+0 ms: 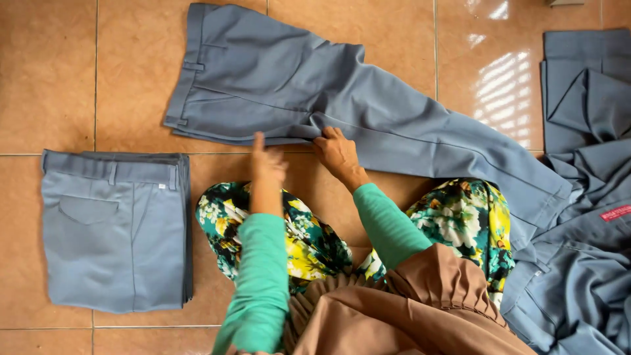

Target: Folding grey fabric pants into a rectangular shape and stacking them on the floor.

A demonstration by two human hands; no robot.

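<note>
Pinching the trousers' (368, 118) near edge, right hand (336, 154) closes on cloth while left hand (266, 164) hovers open, empty, just beside; one-sided pull likely skews the crease.

Grey trousers (368, 112) are spread on the tiled floor (46, 72) — their near edge is touched by both hands, left (266, 164) and right (336, 154).

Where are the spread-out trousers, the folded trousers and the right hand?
spread-out trousers (394, 125), head view, upper leg panel.
folded trousers (112, 243), head view, middle of the top panel.
right hand (336, 152), head view, back of the hand at the trouser edge.
</note>
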